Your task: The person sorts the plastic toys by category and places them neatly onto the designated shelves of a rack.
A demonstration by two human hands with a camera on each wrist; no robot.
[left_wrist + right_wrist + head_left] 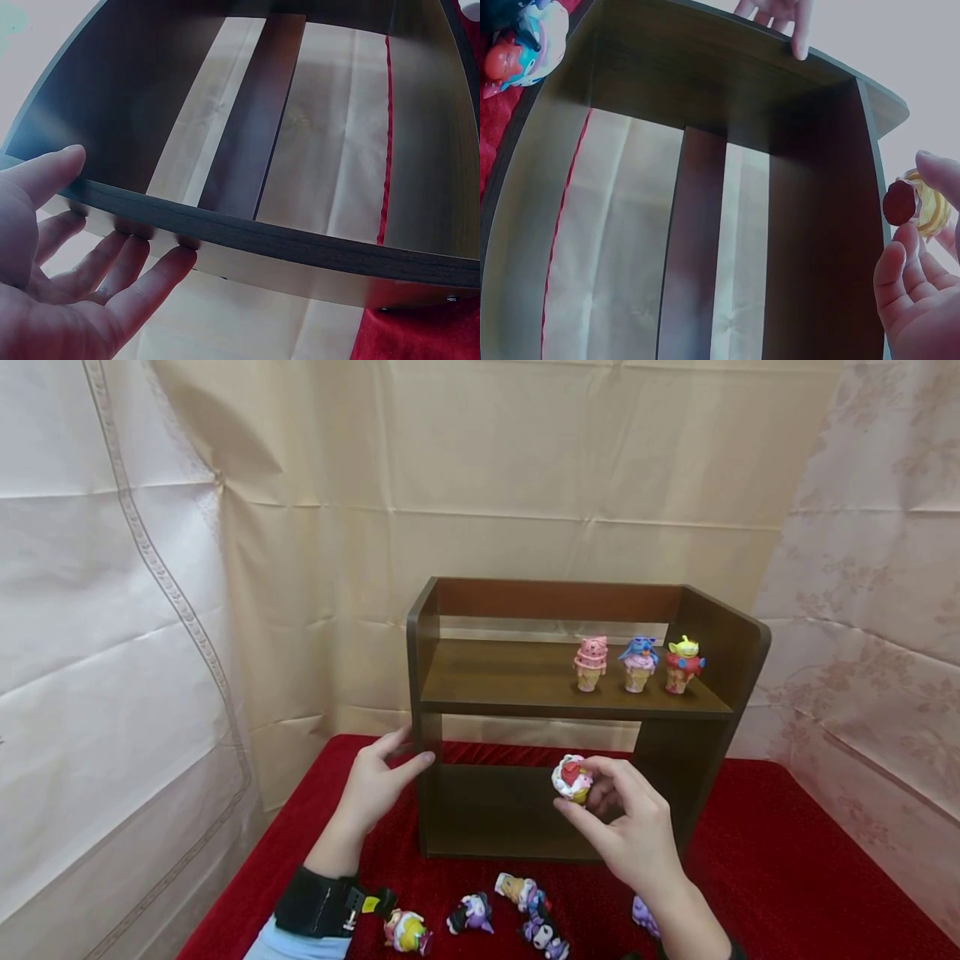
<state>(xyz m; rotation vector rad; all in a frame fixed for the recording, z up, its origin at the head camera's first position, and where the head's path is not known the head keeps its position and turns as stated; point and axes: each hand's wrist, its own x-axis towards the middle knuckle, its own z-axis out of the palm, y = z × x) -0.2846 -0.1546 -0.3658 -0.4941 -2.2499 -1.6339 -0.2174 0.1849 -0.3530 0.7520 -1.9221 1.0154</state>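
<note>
My right hand [637,827] pinches a small ice-cream figurine [570,779] between thumb and fingers. The figurine has a white swirled top with a red piece on it and a yellowish lower part. It is held in front of the lower compartment of a dark brown two-tier shelf [525,708], apart from the boards. My left hand [367,787] holds the shelf's left side panel, the thumb at its front edge and the fingertips [176,261] against the outer face. On the upper board stand three cone figurines: pink [591,664], blue [638,665] and green-and-red [682,666].
Several figurines lie on the red cloth [795,852] before the shelf, among them a yellow one [407,932], a black-and-purple one [471,913] and a purple one [643,917] partly behind my right forearm. Pale curtains [315,568] hang behind and at both sides.
</note>
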